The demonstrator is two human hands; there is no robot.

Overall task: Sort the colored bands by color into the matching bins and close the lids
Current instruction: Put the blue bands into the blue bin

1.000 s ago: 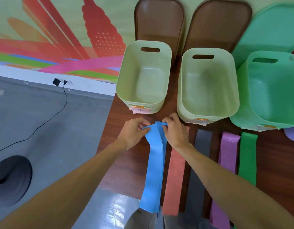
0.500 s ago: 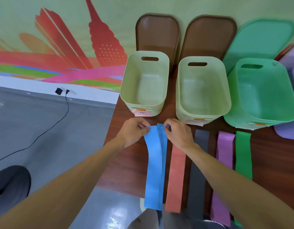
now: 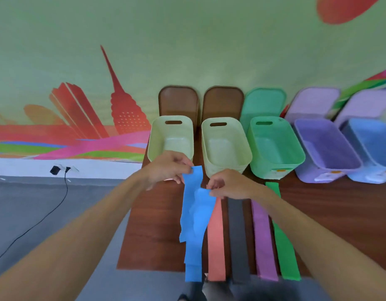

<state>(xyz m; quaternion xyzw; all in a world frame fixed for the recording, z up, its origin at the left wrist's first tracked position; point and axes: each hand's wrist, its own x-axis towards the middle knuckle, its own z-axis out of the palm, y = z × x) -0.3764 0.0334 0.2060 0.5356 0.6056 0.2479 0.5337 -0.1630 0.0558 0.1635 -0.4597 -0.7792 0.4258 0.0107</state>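
Blue band (image 3: 195, 213) is raised at its far end between our two hands, in front of the pale bins (image 3: 171, 137); our left hand (image 3: 166, 168) pinches its top corner and our right hand (image 3: 229, 184) pinches a fold lower on its right edge, while the rest trails over the table (image 3: 157, 224) past the near edge. Just beside it lie the salmon band (image 3: 216, 240), grey band (image 3: 238, 235), purple band (image 3: 263, 240) and green band (image 3: 285, 246). We see the blue bin (image 3: 370, 148) far right, uncovered
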